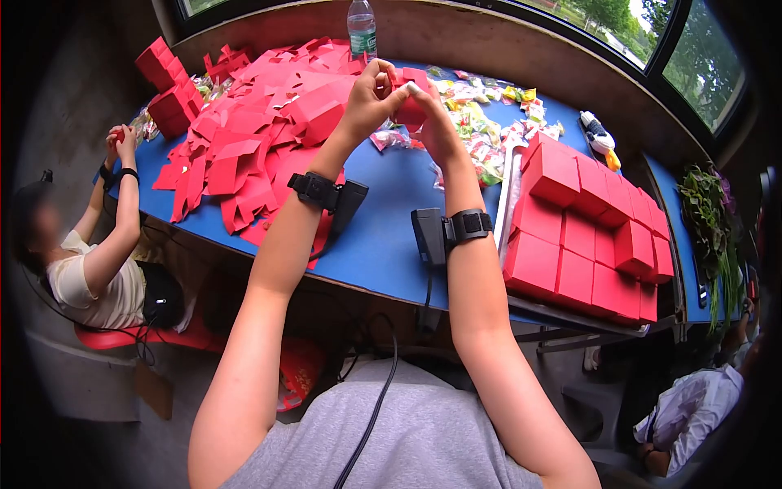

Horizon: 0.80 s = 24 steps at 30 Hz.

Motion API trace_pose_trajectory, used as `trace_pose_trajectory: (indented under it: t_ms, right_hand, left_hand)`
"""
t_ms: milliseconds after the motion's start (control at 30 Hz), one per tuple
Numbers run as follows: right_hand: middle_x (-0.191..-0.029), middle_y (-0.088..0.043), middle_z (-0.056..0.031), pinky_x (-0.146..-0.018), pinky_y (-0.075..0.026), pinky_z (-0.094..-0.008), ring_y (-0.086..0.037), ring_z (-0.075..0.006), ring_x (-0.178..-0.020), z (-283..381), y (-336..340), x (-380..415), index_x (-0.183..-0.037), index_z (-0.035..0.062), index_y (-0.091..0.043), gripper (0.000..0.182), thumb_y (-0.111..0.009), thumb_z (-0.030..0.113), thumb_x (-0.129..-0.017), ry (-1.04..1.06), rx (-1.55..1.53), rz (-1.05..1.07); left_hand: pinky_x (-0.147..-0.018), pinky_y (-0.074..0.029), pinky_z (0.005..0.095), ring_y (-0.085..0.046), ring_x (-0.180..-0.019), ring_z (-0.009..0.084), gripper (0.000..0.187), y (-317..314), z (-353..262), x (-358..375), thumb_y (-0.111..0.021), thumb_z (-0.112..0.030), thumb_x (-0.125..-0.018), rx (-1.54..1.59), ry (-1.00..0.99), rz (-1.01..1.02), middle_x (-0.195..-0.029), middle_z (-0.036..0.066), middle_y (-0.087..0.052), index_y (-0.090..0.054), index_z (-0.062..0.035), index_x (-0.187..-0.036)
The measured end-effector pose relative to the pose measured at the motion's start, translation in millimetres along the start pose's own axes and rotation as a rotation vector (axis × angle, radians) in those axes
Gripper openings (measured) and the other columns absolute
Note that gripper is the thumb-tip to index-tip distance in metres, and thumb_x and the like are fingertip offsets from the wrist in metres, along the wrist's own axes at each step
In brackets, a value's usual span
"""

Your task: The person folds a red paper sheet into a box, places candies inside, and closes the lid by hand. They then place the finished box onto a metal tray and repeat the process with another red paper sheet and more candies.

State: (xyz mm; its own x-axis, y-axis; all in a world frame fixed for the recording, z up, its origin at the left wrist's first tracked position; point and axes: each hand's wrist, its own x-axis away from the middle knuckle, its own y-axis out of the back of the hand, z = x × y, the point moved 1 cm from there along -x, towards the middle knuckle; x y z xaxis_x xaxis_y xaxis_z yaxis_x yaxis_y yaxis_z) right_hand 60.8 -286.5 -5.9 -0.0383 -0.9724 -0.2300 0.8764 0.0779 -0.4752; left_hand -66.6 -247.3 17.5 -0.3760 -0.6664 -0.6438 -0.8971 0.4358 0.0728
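Observation:
Between my two hands, above the blue table [371, 216], is a small red paper box [410, 79]. My left hand [373, 99] grips its left side with bent fingers. On the other side my right hand [436, 122] is closed on the same box, its thumb across the front. Whether the box's flaps are all folded cannot be made out. Left of my hands lies a big heap of flat and part-folded red paper box blanks [244, 151]. Small wrapped candies [481, 134] are scattered behind and to the right of my hands.
A tray [507, 196] at the right bears stacked red boxes [578, 236]. A water bottle [362, 33] stands at the back. More boxes [173, 94] are stacked far left, near a seated person [102, 261]. Another person [700, 407] is at lower right. Greenery [705, 212] lies on a side table.

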Motion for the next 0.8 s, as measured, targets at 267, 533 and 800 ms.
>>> trace_pose_trajectory:
  t_ms: [267,533,800]
  right_hand:
    - [-0.118,-0.052,-0.0186,-0.091,-0.042,-0.0365,-0.054,-0.0276,-0.106,21.9,5.3,9.3,-0.134,0.0061,-0.027,0.104,-0.084,0.039,-0.053,0.032,0.765,0.17]
    - [-0.115,-0.055,-0.0126,-0.089,-0.044,-0.0353,-0.056,-0.0271,-0.102,3.9,1.7,-3.0,-0.124,0.0072,-0.037,0.093,-0.086,0.03,-0.049,0.277,0.713,0.056]
    - [-0.108,-0.053,-0.0169,-0.081,-0.046,-0.0404,-0.054,-0.0352,-0.099,0.2,-13.9,-4.4,-0.117,0.0132,-0.039,0.078,-0.082,0.023,-0.052,0.654,0.91,-0.066]
  left_hand:
    - [-0.049,-0.042,0.0183,-0.052,-0.058,0.0048,0.022,12.6,-9.3,-1.2,-0.062,-0.002,-0.079,-0.006,0.069,-0.001,-0.073,0.001,-0.054,-0.049,-0.0067,-0.095]
    - [-0.053,-0.038,0.0167,-0.05,-0.067,0.0041,0.016,25.8,-11.8,-0.6,-0.056,-0.002,-0.077,0.158,0.19,0.051,-0.082,0.001,-0.057,-0.053,-0.0086,-0.092]
    - [-0.067,-0.042,0.0229,-0.056,-0.086,0.0077,0.026,32.6,-7.8,1.8,-0.044,-0.03,-0.093,0.409,0.253,0.053,-0.098,0.0,-0.059,-0.055,-0.0118,-0.108]
